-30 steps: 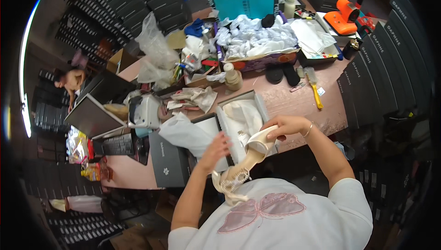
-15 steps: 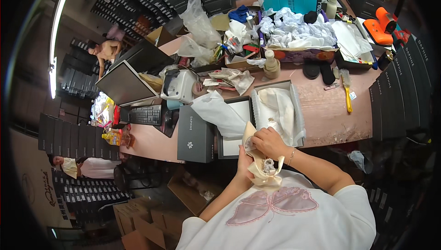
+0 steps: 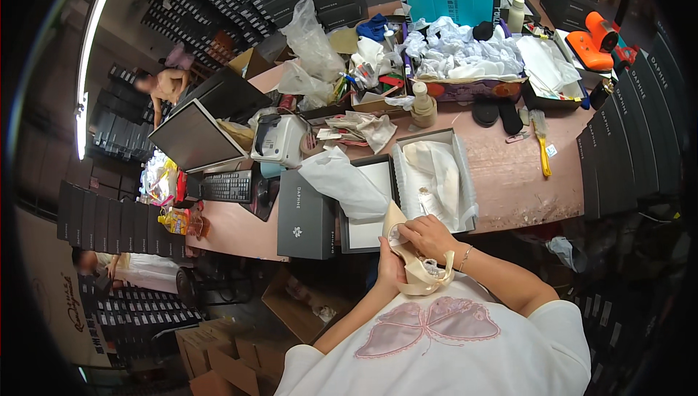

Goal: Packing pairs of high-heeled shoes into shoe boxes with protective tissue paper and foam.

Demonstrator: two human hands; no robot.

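A cream pointed-toe shoe [image 3: 395,218] with a loose strap and a sparkling ornament is held just in front of my shirt, toe pointing away from me. My left hand [image 3: 391,264] is wrapped round its left side. My right hand [image 3: 427,236] bends over the shoe's opening, its fingertips partly hidden inside. The cream strap [image 3: 425,287] loops beneath my right wrist. Just beyond my hands lies an open shoe box [image 3: 465,156] lined with white tissue, with another pale, wrapped shoe [image 3: 429,163] in it. Left of that stands an open dark box [image 3: 367,238] with white tissue paper [image 3: 345,181] spilling out.
A closed grey shoe box [image 3: 305,214] stands left of the open ones, near a keyboard [image 3: 227,186] and monitor [image 3: 196,134]. A yellow-handled brush [image 3: 542,150] lies right. Stacked boxes [image 3: 622,149] border the right side. Crumpled paper fills a bin [image 3: 465,89] behind. Two people are at far left.
The shoe's strap and ornament end has tilted, and the strap now forms a wider loop near my right wrist. My right hand stays at the shoe's opening. The whole view has shifted slightly.
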